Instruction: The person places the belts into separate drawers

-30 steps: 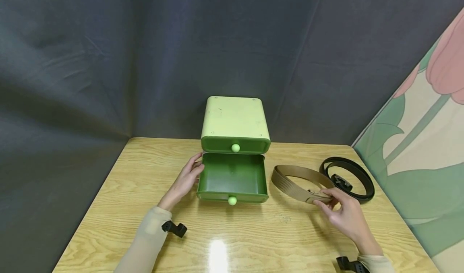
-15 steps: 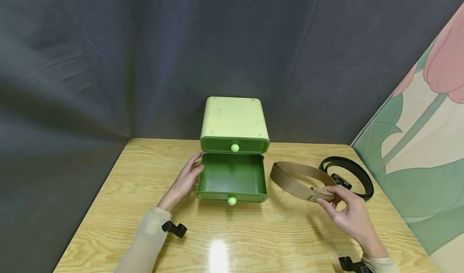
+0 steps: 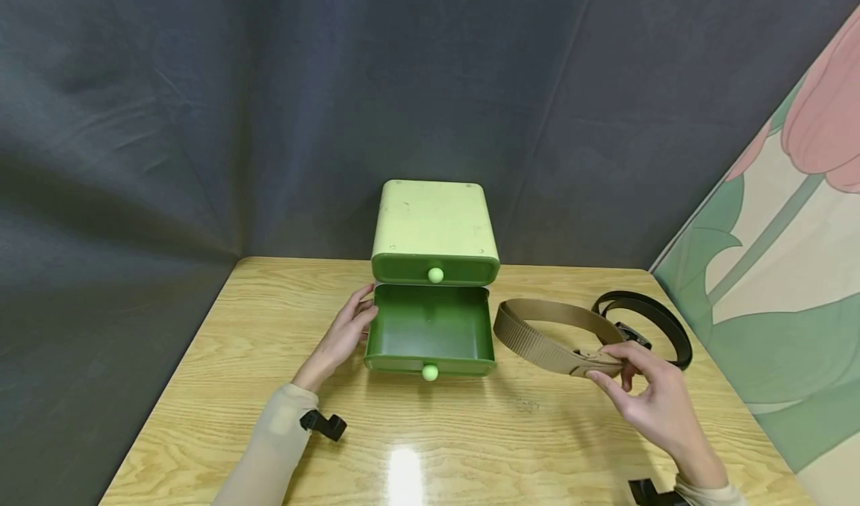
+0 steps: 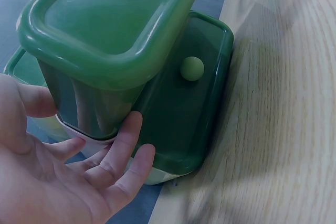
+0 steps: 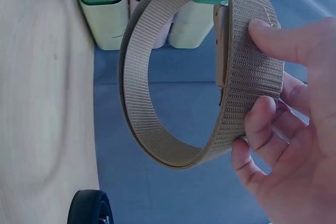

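Observation:
A small cabinet (image 3: 435,219) with a pale green top and dark green drawer fronts stands at the middle of the table. Its middle drawer (image 3: 430,327) is pulled out, and the green inside shows. My left hand (image 3: 343,338) is at that drawer's left side; in the left wrist view the fingers (image 4: 123,145) are spread and bent slightly against it. On the right, my right hand (image 3: 645,394) pinches a coiled tan webbing belt (image 3: 537,345) near its buckle, thumb on one face and fingers behind. The belt's loop hangs close beside the drawer.
A coiled black belt (image 3: 672,327) lies behind the right hand, partly hidden. The bottom drawer (image 4: 173,119) is pushed in under the open one. A dark curtain (image 3: 430,80) hangs behind the wooden table (image 3: 282,297), and a floral panel (image 3: 786,304) flanks the right.
The right hand has shifted slightly right, and the tan belt has risen a little, its loop swinging left toward the drawer. My left hand and the cabinet stay in place.

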`<action>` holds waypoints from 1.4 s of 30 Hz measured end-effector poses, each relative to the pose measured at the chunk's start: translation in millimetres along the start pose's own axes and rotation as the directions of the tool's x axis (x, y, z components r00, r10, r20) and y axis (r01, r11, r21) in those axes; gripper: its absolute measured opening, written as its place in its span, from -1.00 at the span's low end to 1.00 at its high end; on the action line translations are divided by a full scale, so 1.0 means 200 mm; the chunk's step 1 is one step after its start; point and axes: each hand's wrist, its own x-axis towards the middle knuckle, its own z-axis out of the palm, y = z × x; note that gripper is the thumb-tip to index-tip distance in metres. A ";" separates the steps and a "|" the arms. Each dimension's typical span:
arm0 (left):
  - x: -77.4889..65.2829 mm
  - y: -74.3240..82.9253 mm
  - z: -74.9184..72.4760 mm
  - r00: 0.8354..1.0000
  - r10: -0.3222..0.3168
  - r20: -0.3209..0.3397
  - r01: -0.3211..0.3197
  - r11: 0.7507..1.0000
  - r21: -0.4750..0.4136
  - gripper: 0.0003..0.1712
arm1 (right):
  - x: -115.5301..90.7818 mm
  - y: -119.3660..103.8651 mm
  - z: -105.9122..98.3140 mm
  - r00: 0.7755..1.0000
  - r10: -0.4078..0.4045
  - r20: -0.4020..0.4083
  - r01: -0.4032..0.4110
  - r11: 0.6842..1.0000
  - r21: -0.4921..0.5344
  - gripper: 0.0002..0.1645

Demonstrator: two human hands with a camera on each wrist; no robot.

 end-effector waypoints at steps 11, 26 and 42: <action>0.00 0.00 0.00 1.000 -0.001 0.007 0.001 1.000 -0.019 -0.27 | 0.02 -0.10 -0.01 0.998 -0.048 -0.029 0.049 0.999 0.006 -0.42; 0.00 -0.01 -0.01 1.000 -0.003 0.007 0.003 1.000 -0.010 -0.27 | 0.05 -0.22 0.02 0.995 -0.095 -0.005 0.095 0.994 0.062 -0.40; 0.00 0.00 -0.01 1.000 0.005 0.020 -0.005 1.000 -0.012 -0.26 | 0.11 -0.32 0.12 0.974 -0.218 0.070 0.205 0.966 0.160 -0.37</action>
